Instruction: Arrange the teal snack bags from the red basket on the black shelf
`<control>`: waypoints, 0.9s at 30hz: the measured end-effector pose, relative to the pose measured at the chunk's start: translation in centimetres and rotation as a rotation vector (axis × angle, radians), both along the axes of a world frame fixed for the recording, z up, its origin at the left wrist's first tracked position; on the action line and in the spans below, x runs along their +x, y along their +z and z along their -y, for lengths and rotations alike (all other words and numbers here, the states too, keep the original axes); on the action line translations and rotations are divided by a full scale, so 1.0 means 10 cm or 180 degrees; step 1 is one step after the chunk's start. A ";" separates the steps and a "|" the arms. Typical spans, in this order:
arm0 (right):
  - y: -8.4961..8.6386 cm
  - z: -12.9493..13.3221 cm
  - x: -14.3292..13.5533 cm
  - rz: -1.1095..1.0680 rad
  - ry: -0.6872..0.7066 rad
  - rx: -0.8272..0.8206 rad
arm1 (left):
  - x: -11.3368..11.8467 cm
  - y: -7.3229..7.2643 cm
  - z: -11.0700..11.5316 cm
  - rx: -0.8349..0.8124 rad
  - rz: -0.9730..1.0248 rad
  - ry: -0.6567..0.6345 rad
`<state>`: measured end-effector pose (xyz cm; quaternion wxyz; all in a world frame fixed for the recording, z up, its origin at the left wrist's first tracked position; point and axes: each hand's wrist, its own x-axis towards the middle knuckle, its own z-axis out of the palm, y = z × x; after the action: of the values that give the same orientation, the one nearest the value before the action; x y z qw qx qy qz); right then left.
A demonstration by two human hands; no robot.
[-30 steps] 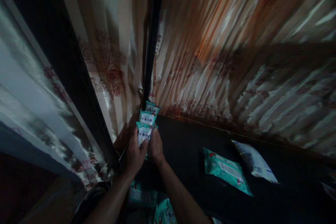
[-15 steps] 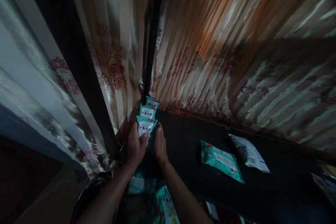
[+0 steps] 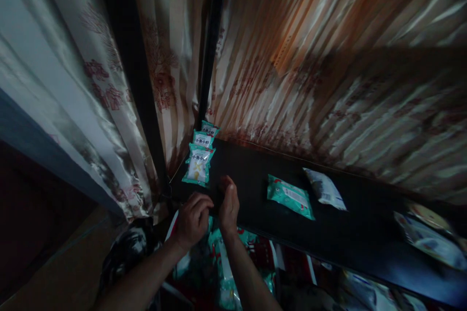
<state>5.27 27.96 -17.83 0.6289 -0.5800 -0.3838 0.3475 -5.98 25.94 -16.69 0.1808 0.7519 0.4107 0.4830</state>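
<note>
Three or so teal snack packets with white label panels stand in a row in the shelf corner; the front packet (image 3: 198, 165) leans back against those behind. My left hand (image 3: 193, 218) is just below that packet, above the shelf's front edge, its fingers loosely bent and holding nothing. To its right, my right hand (image 3: 228, 206) is raised with fingers extended, palm turned left, also empty. Neither hand touches the packets. Below my forearms, a container holds more teal packets (image 3: 224, 262), partly hidden by my arms.
On the black shelf (image 3: 251, 170) lie a teal packet (image 3: 291, 197) and a white-and-blue packet (image 3: 324, 188). More packaging (image 3: 430, 238) lies at the far right. Pleated, printed curtains (image 3: 277, 97) hang behind and at the left, with a dark post (image 3: 209, 53) in the corner.
Both hands have let go of the front packet and drawn back toward me. The packet now stays leaning in the row, its face uncovered. The view has shifted slightly.
</note>
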 end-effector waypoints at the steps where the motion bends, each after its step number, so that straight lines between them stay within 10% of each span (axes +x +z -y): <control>1: 0.01 0.10 0.00 -0.0013 -0.0067 -0.0020 | 0.02 -0.02 0.08 -0.0135 -0.0073 -0.0083; 6: -0.02 0.58 0.04 0.0353 -0.0338 -0.0256 | 0.03 -0.10 0.29 -0.0892 -0.1340 -0.0753; 11: -0.25 0.88 0.04 0.0816 -0.0080 -0.0577 | -0.07 -0.17 0.34 -0.1334 -0.1781 -0.0446; 27: -0.82 0.82 0.05 0.1306 0.0397 -0.1057 | -0.22 -0.54 0.15 -0.1731 -0.2487 0.0073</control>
<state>5.78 19.77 -26.05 0.4116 -0.7088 -0.4759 0.3189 -8.13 24.46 -22.09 0.1977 0.7981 0.5677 0.0411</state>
